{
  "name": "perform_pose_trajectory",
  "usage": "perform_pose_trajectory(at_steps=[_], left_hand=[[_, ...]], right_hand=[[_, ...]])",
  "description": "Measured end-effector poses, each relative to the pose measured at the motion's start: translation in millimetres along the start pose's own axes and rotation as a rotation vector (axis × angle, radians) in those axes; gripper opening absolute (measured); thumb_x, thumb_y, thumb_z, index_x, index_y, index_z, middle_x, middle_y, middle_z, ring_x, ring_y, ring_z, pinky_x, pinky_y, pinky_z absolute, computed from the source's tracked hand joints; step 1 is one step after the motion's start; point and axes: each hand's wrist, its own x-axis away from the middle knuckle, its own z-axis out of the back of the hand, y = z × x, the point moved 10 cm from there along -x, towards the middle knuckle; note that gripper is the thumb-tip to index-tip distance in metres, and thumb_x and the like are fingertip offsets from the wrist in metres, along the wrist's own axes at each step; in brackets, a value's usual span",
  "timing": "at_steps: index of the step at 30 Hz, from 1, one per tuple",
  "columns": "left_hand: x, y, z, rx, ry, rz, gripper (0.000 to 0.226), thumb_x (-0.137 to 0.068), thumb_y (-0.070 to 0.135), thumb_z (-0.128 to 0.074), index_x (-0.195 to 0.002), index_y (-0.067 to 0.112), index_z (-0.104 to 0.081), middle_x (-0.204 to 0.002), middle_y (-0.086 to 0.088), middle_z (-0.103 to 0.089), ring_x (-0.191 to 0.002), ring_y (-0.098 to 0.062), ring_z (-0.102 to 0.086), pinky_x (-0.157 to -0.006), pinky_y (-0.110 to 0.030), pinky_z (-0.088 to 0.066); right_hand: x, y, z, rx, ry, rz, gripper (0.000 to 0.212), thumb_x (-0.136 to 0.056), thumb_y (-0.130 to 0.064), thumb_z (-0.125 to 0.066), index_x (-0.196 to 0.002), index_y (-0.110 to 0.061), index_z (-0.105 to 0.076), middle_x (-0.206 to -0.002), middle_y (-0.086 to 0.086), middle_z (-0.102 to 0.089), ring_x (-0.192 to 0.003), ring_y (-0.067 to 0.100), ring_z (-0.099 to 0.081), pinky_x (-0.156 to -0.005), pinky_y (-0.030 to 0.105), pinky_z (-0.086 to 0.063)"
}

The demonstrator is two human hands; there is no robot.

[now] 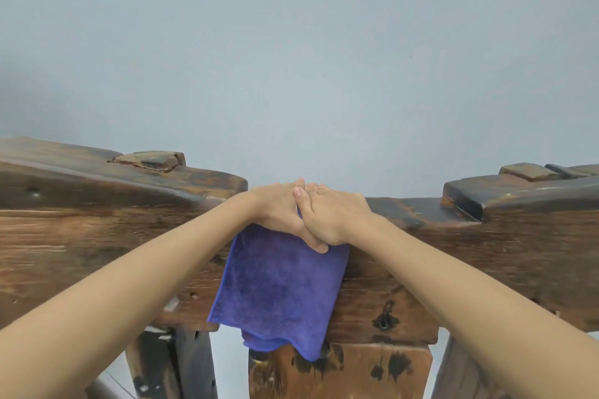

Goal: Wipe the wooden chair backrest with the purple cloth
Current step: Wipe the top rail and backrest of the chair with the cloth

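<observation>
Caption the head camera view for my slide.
Both hands, left and right, press a purple cloth over the wooden chair backrest.

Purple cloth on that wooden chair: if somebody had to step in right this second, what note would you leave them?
Left hand: fingers laid flat on the purple cloth, pressing it to the top edge of the wooden chair backrest.
Right hand: beside the left and touching it, also pressing the cloth.
Cloth: draped over the top rail's low middle, most of it hanging down the near face.
Done: cloth in place; how much has been wiped cannot be told.
Left: wipe along the rail and both raised ends.
</observation>
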Motion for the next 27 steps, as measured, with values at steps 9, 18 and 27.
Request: perform_pose_trajectory(at_steps=[9,18,27], left_hand=[[5,9,-1,-0.089,-0.041,0.101,0.099,-0.052,0.083,-0.070,-0.141,0.044,-0.048,-0.142,0.002,-0.046,-0.137,-0.020,-0.039,-0.119,-0.037,-0.019],[10,34,-14,-0.182,-0.039,-0.003,0.142,-0.049,0.087,-0.066,-0.160,0.017,-0.014,-0.165,0.005,-0.024,-0.152,-0.015,-0.022,-0.121,-0.039,-0.027],[-45,26,-19,0.028,-0.083,0.106,0.114,-0.050,0.096,-0.059,-0.146,0.037,-0.042,-0.150,0.004,-0.047,-0.137,-0.021,-0.041,-0.116,-0.042,-0.029]], right_hand=[[6,9,1,0.026,-0.098,-0.010,0.068,-0.108,-0.042,-0.004,-0.160,-0.004,-0.026,-0.166,0.012,-0.032,-0.155,0.023,-0.022,-0.127,0.044,-0.006],[56,36,3,0.144,-0.029,-0.109,0.076,-0.106,-0.052,-0.012,-0.162,0.001,-0.010,-0.171,0.017,-0.011,-0.159,0.027,-0.009,-0.128,0.041,-0.007],[-10,84,-6,0.182,-0.273,-0.156,0.061,-0.108,-0.040,-0.011,-0.164,-0.016,-0.014,-0.170,0.009,-0.020,-0.158,0.028,-0.008,-0.123,0.059,-0.001]])
